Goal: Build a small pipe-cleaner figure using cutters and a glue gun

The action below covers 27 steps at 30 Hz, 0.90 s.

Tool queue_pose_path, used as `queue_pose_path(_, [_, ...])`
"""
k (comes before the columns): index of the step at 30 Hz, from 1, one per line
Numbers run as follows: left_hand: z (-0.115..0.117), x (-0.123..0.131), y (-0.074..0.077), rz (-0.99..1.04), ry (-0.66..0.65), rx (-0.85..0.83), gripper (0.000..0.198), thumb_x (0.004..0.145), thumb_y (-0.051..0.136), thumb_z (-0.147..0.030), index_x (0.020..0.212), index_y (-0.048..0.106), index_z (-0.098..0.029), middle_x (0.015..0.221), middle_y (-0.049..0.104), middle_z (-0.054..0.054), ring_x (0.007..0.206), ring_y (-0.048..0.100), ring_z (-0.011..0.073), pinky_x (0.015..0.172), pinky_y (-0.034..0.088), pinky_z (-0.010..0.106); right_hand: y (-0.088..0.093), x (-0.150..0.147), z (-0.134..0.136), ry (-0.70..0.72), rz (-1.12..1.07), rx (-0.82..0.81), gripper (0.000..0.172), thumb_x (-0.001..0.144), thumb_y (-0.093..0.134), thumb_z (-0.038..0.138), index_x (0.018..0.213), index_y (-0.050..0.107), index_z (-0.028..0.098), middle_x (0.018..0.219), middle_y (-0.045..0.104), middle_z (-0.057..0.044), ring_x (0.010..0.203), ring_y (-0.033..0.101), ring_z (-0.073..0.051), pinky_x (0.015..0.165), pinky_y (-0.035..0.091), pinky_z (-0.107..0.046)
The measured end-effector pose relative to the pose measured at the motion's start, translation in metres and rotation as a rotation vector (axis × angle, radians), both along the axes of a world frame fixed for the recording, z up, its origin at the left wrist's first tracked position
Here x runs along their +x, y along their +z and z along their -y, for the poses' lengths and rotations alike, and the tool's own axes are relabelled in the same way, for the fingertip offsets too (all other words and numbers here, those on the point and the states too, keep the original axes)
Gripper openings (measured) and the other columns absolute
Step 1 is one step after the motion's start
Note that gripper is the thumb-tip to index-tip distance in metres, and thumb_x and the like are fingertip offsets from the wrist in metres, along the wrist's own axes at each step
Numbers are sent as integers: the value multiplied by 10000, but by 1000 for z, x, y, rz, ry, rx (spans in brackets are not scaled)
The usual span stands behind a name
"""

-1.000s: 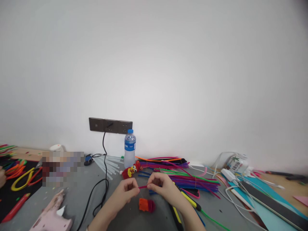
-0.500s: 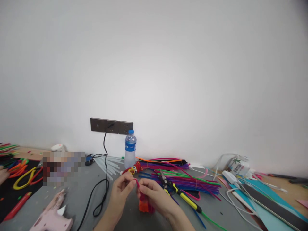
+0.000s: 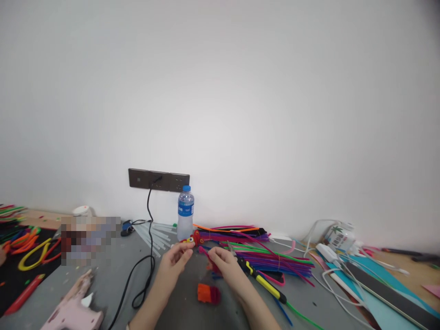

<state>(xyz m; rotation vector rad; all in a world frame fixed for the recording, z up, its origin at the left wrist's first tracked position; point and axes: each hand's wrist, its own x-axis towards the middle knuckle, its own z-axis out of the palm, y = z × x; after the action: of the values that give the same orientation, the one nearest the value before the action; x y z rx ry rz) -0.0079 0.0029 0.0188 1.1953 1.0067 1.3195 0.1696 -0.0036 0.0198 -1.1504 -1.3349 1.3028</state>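
Observation:
A dark pink fuzzy piece [image 3: 203, 250] pokes out from the fingertips of my right hand [image 3: 223, 266], which are pinched on it. My left hand [image 3: 176, 261] is beside it, a small gap away, its thumb and forefinger close together; whether anything small lies between them is hard to make out. Behind my left fingertips sits a red and yellow figure [image 3: 196, 237] with a googly eye. An orange and dark red fuzzy piece [image 3: 205, 293] lies on the grey table [image 3: 185, 316] below my hands.
Bundled pipe cleaners [image 3: 285, 261] and yellow-black pliers [image 3: 268, 285] lie to the right. A water bottle [image 3: 186, 215] stands behind, near clear glue sticks [image 3: 154, 236]. A pink glue gun [image 3: 74, 314] is at lower left, a black cable [image 3: 150, 270] beside it. White cables [image 3: 338, 291] lie right.
My hands have moved apart, and the dark pink piece is now only at my right hand. The orange and dark red piece on the table shows more fully.

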Motion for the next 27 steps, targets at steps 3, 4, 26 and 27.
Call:
queue_pose_path(3, [-3, -2, -7, -59, -153, -37, 497, 661, 710, -573, 887, 718, -130, 528, 474, -60, 416, 281, 58, 410, 204, 197, 4, 6, 2, 32, 66, 27, 529, 661, 614, 709, 600, 488, 199, 479, 435, 64, 457, 367, -93, 505, 305, -236])
queue_pose_path(4, [-3, -1, -8, -91, -198, -43, 492, 671, 699, -579, 864, 715, -126, 507, 443, -69, 416, 280, 60, 410, 201, 198, 5, 6, 3, 44, 84, 34, 520, 664, 619, 699, 602, 487, 200, 474, 428, 67, 459, 375, -96, 511, 314, -239])
queue_pose_path(26, [9, 2, 1, -391, -379, -58, 366, 668, 705, -496, 621, 650, -138, 497, 404, -68, 494, 322, 97, 492, 208, 238, 9, 8, 4, 49, 13, 154, 347, 710, 724, 496, 721, 577, 182, 588, 596, 27, 552, 573, -135, 561, 424, -250])
queue_pose_path(27, [9, 1, 1, -373, -360, -33, 362, 678, 705, -487, 618, 656, -134, 509, 416, -61, 508, 320, 99, 501, 208, 238, 8, 9, 4, 38, 32, 156, 338, 714, 721, 487, 702, 578, 181, 593, 597, 23, 557, 569, -137, 564, 421, -253])
